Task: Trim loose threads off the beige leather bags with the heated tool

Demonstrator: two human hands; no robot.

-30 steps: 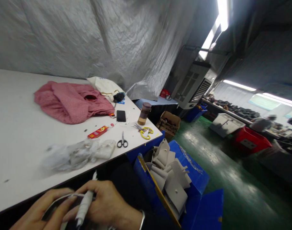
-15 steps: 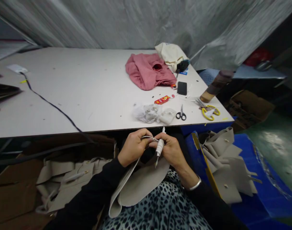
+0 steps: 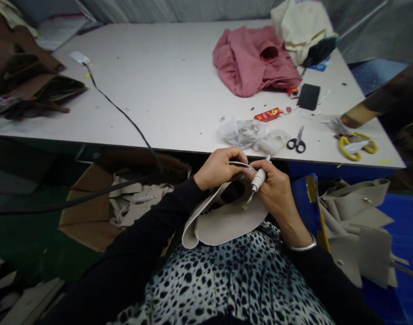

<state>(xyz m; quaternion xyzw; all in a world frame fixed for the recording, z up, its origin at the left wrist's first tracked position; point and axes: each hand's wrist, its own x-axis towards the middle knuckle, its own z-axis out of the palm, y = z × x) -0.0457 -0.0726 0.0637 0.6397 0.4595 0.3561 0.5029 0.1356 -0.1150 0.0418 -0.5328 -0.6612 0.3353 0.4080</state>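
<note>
A beige leather-like bag piece (image 3: 232, 223) rests on my lap, its panel curled over at the left. My left hand (image 3: 220, 167) is closed, pinching the thin upper edge of this piece. In my right hand (image 3: 276, 187) is a slim hand tool with a white-wrapped handle (image 3: 259, 179); its thin metal tip slants down toward a small gold-coloured fitting (image 3: 244, 207) on the panel. The fingertips of both hands nearly meet at the edge, and what lies between them is partly hidden.
Beyond my hands, the white table (image 3: 166, 90) bears clear plastic bags (image 3: 247, 134), black scissors (image 3: 297, 142), yellow-handled scissors (image 3: 357, 145) and a pink garment (image 3: 250, 63). A cardboard box (image 3: 87, 207) with beige pieces stands left; a blue box (image 3: 405, 216) with more stands right.
My view has tilted down and shifted, bringing more of the left floor and brown items into sight. Both hands keep their hold on the bag piece and the tool.
</note>
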